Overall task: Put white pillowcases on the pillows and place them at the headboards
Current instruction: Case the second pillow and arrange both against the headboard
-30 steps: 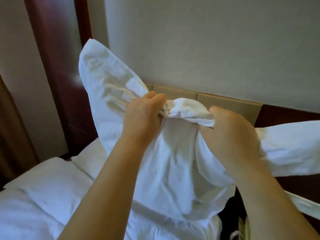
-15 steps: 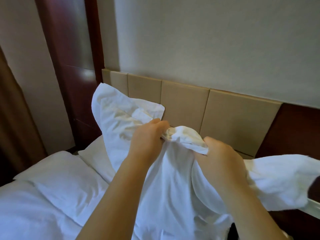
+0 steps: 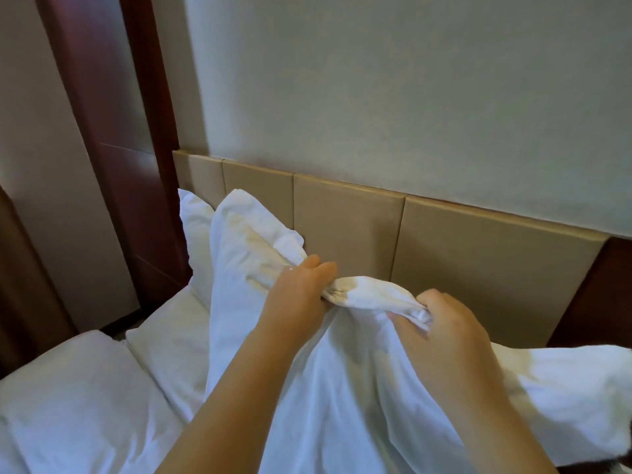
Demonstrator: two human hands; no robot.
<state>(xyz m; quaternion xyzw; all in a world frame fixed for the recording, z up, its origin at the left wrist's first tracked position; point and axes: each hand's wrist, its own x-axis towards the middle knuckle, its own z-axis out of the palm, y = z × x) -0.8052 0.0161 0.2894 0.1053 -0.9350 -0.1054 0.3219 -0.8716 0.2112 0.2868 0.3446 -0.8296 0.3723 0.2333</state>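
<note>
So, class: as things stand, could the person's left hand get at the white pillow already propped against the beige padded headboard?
Probably not yet. The left hand has its grip full of the bunched white pillowcase, whose raised corner stands between it and the white pillow at the beige padded headboard.

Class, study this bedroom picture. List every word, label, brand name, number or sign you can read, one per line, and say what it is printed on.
None: no readable text appears anywhere.
The white pillowcase, gripped by the left hand and right hand, shows no tag or print.
The beige headboard, wall and dark wood panel are all plain.
</note>
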